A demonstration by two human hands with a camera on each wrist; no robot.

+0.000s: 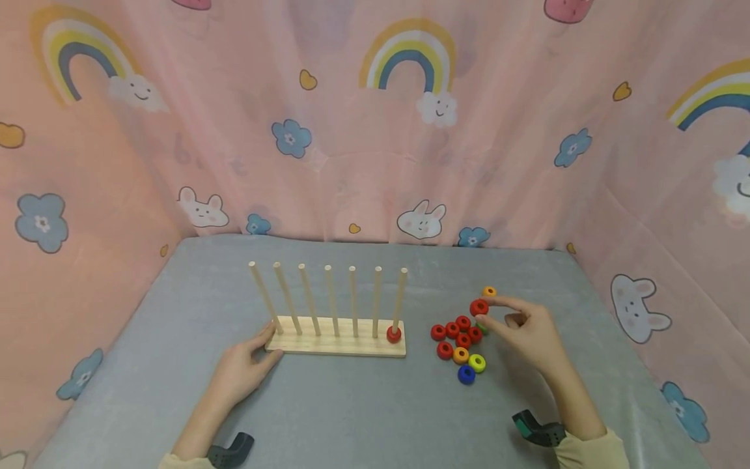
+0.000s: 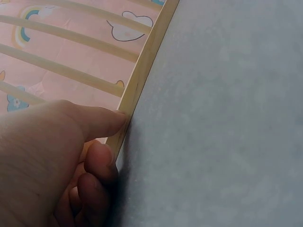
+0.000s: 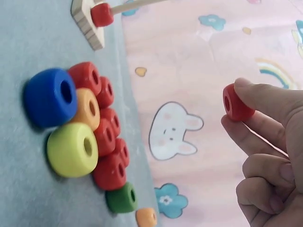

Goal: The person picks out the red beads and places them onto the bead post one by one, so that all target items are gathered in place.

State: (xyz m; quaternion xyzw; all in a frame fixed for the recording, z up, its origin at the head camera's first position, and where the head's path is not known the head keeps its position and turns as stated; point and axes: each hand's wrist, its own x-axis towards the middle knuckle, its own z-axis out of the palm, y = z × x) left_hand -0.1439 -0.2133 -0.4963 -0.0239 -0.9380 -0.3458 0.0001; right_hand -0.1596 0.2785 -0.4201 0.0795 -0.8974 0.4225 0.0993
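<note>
A wooden peg stand (image 1: 340, 347) with a row of several upright pegs rests on the table. My left hand (image 1: 243, 368) holds its left end, thumb on the front edge; in the left wrist view the thumb presses the base's edge (image 2: 142, 71). One red bead (image 1: 394, 336) sits at the foot of the rightmost peg. Above the loose beads, my right hand (image 1: 530, 335) pinches another red bead (image 3: 240, 106) between thumb and fingers, its hole showing. Beneath it lie several red beads (image 1: 444, 351), plus blue (image 3: 45, 99), yellow (image 3: 68, 151), orange (image 3: 85, 113) and green (image 3: 120, 197) ones.
A grey cloth (image 1: 351, 417) covers the table. Beyond its back edge and at both sides hangs a pink printed curtain (image 1: 351, 182). One orange bead (image 1: 488, 289) lies at the far side of the group, behind the right fingertips.
</note>
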